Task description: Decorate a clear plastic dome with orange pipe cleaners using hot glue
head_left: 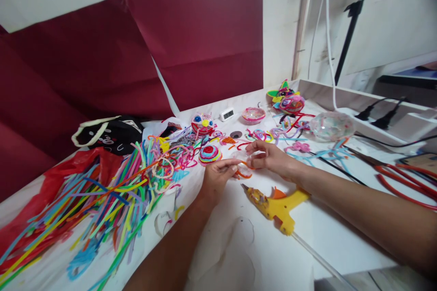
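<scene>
- A red plastic bag (pixel 51 177) lies at the far left of the white desk (pixel 273 254), partly under a loose heap of many-coloured fuzzy pipe cleaners (pixel 102 204).
- A black cloth bag with a cream handle (pixel 109 134) sits behind the heap, near the dark red wall panel.
- A round disc wound from striped pipe cleaners (pixel 209 153) rests just beyond the left hand (pixel 215 178).
- The left hand's fingers (pixel 232 169) are pressed together in a pinch on the near edge of a small clear plastic half-shell with an orange pipe cleaner along its rim (pixel 244 167), held low over the desk centre.
- The right hand (pixel 269 158) meets it from the other side; its fingers pinch the same shell's far edge.
- A yellow hot-glue gun (pixel 276 204) lies on the desk just in front of both hands, nozzle pointing left.
- A clear plastic ball (pixel 331 126) sits further right, near red cables (pixel 406 182).
</scene>
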Action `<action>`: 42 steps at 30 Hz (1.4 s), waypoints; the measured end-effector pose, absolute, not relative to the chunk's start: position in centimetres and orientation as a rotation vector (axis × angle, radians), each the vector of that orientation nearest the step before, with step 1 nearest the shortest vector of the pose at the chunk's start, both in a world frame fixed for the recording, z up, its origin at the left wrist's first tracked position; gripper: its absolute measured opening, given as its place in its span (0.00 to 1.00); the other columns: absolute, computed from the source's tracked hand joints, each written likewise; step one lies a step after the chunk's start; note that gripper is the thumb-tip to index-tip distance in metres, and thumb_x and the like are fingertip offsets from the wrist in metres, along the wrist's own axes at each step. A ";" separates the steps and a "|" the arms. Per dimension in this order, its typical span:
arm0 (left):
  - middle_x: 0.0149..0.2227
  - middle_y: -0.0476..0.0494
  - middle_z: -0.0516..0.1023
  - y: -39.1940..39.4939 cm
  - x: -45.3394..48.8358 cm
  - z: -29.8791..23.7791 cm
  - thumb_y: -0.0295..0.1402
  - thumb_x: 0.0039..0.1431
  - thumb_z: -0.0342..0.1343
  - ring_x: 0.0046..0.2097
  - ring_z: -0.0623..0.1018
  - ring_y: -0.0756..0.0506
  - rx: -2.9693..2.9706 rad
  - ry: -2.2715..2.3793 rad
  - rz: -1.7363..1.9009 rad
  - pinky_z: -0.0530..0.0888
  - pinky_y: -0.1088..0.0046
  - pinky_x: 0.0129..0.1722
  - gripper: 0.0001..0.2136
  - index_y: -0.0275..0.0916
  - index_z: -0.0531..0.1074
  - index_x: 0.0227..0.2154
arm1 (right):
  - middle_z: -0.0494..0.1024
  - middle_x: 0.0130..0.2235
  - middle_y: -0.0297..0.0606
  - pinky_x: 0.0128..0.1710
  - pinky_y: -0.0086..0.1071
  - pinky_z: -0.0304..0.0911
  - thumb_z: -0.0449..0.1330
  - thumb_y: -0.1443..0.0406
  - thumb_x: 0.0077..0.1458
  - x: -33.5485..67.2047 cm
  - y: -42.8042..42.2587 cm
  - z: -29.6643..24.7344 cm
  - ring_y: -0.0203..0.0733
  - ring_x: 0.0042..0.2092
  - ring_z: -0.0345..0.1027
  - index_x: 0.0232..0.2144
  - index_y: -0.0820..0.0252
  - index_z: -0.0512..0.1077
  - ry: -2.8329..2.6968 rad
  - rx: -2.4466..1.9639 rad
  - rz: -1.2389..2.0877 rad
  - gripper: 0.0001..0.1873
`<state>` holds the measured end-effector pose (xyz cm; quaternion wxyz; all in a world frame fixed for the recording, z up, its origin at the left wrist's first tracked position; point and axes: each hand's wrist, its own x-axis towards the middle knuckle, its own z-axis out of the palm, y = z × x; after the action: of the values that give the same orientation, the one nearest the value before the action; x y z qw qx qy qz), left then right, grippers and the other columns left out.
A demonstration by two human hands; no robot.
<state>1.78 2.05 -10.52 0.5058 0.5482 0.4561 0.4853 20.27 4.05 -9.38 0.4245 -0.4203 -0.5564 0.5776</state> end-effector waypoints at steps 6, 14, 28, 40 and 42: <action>0.28 0.45 0.79 2.5 1.3 -11.2 0.32 0.44 0.65 0.26 0.74 0.52 1.270 1.064 1.171 0.72 0.76 0.30 0.12 0.34 0.78 0.33 | 0.72 0.34 0.32 0.28 0.29 0.62 0.65 0.66 0.36 20.0 4.2 -9.6 0.36 0.31 0.66 0.34 0.57 0.66 -1.440 -1.117 1.384 0.19; 0.29 0.45 0.78 2.9 0.8 -11.3 0.32 0.43 0.65 0.27 0.74 0.52 1.253 1.019 1.135 0.74 0.74 0.31 0.13 0.34 0.78 0.34 | 0.71 0.27 0.29 0.26 0.30 0.61 0.64 0.64 0.37 19.6 4.0 -9.6 0.37 0.28 0.65 0.34 0.55 0.64 -1.464 -1.162 1.344 0.19; 0.27 0.45 0.78 2.7 0.9 -10.6 0.32 0.41 0.66 0.26 0.74 0.52 1.234 1.022 1.116 0.73 0.75 0.29 0.13 0.33 0.77 0.32 | 0.70 0.27 0.30 0.25 0.28 0.60 0.65 0.64 0.38 19.5 4.0 -10.4 0.36 0.28 0.64 0.37 0.57 0.65 -1.458 -1.194 1.311 0.21; 0.26 0.46 0.77 2.9 0.8 -10.7 0.33 0.40 0.66 0.25 0.73 0.52 1.249 1.034 1.087 0.72 0.75 0.29 0.14 0.32 0.77 0.32 | 0.70 0.29 0.30 0.27 0.30 0.63 0.65 0.63 0.39 19.4 4.0 -10.9 0.35 0.28 0.65 0.37 0.55 0.64 -1.423 -1.195 1.330 0.21; 0.27 0.46 0.77 3.0 0.7 -10.8 0.33 0.41 0.66 0.25 0.74 0.52 1.257 1.028 1.087 0.72 0.75 0.29 0.13 0.33 0.77 0.32 | 0.70 0.30 0.31 0.27 0.30 0.63 0.65 0.63 0.38 19.4 3.9 -10.8 0.36 0.29 0.65 0.37 0.55 0.64 -1.421 -1.204 1.320 0.21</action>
<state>0.72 2.97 -10.80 0.5594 0.5333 0.4359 0.4612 19.36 3.89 -10.84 0.4163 -0.4796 -0.5660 0.5257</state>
